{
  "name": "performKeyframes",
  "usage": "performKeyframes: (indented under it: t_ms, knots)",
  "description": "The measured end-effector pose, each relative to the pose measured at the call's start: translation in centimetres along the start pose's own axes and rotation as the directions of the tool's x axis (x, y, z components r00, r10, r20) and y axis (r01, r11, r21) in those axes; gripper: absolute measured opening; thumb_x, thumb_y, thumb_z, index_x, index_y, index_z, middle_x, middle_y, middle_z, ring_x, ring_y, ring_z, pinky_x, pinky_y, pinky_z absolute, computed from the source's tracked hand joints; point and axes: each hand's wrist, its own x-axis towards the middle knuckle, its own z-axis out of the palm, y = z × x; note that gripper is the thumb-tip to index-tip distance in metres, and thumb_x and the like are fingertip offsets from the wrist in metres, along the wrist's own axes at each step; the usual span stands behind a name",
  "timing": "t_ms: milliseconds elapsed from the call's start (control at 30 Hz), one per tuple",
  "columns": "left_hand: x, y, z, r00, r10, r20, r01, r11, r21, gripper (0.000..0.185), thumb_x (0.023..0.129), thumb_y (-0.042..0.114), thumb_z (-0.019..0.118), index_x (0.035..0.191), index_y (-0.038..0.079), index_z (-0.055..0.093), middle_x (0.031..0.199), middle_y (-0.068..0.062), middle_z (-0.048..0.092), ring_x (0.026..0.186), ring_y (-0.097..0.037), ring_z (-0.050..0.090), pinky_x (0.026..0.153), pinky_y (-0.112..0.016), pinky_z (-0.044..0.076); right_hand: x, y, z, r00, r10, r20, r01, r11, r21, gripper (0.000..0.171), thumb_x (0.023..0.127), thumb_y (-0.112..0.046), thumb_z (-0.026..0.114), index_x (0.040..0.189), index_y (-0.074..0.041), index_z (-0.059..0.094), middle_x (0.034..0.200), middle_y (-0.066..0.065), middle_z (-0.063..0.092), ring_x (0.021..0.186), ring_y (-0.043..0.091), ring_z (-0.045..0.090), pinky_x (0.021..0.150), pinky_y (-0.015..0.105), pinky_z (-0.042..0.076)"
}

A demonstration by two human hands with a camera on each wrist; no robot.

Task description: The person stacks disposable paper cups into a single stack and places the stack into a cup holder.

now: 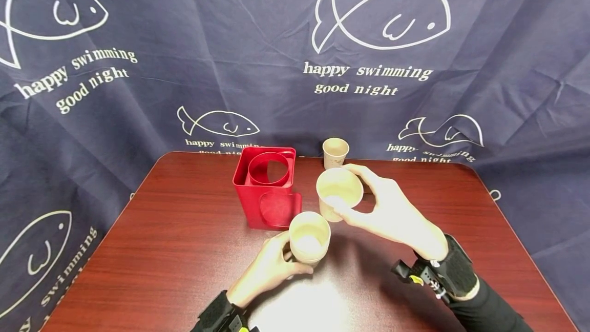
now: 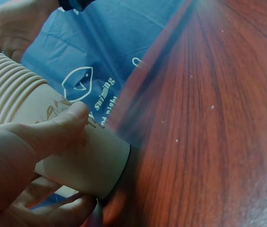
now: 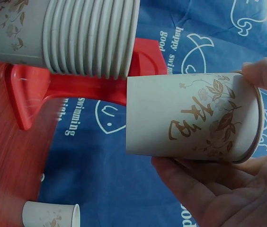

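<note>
L hand (image 1: 272, 265) curls round the cup stack (image 1: 310, 240), thumb on 1 side, fingers on the other, reaching in from approx 8 o'clock; several rims nest tight at its mouth end. R hand (image 1: 392, 211) pinches 1 single cup (image 1: 340, 191) near its rim, thumb vs. fingers, coming in from approx 4 o'clock; that cup sits at 1 o'clock from the stack, mouth up, base close to the stack's rims. Can't tell if the 2 touch. Brown leaf print + lettering on the single cup's side. Red box (image 1: 246, 204), w/ 1 round ring in its open top, stands btw 10 & 11 o'clock from the stack. 1 more cup, the far cup (image 1: 335, 153), stands upright at 12 o'clock from the single cup, nr the far edge of the brown table (image 1: 161, 250). Blue fish-print cloth (image 1: 276, 40) hangs behind.
</note>
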Motion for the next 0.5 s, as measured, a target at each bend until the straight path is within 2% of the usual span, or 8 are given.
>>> performKeyframes:
  t_ms: [167,500]
  knots:
    - [0.0,0.01,0.02,1.0,0.008,-0.005,-0.008,1.0,0.014,0.065,0.067,0.026,0.097,0.124,0.02,0.068,0.115,0.012,0.071,0.106,-0.006,0.064,0.094,-0.026,0.055,-0.08,-0.3,-0.13,1.0,0.001,0.004,-0.001,1.0,0.014,0.072,0.081,-0.041,0.087,0.142,-0.033,0.051,0.123,-0.02,0.066,0.105,0.001,0.065,0.095,0.017,0.05]
    - [-0.12,0.1,-0.04,1.0,0.005,0.001,-0.005,1.0,0.004,0.066,0.068,0.027,0.097,0.127,0.023,0.067,0.115,0.016,0.07,0.109,-0.006,0.063,0.097,-0.027,0.053,-0.11,-0.75,-0.25,1.0,-0.01,0.008,0.01,1.0,0.027,0.071,0.082,-0.041,0.086,0.142,-0.036,0.05,0.124,-0.021,0.064,0.108,0.0,0.064,0.097,0.016,0.049]
